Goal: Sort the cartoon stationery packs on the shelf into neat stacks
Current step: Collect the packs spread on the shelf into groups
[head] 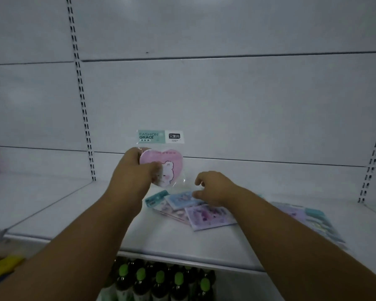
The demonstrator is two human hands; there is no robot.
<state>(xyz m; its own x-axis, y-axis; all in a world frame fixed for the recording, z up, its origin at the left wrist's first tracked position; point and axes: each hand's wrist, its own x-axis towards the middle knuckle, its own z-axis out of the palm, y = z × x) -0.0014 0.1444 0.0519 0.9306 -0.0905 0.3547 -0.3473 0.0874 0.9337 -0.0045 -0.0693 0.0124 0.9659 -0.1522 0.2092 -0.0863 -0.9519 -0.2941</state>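
Head view showed sorting barely begun: my left hand (137,170) pinched a pink heart-shaped bear pack (165,168), my right hand (213,187) hovered half-curled, holding nothing, over loose pastel packs (208,216) on the white shelf (74,213).

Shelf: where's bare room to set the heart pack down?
Free: shelf left of the loose pile, out to the slotted upright. Crowded: the pile under the right hand and the stack further right.

Dim, flat, bluish light (soft focus, edges bowed by wide-angle).
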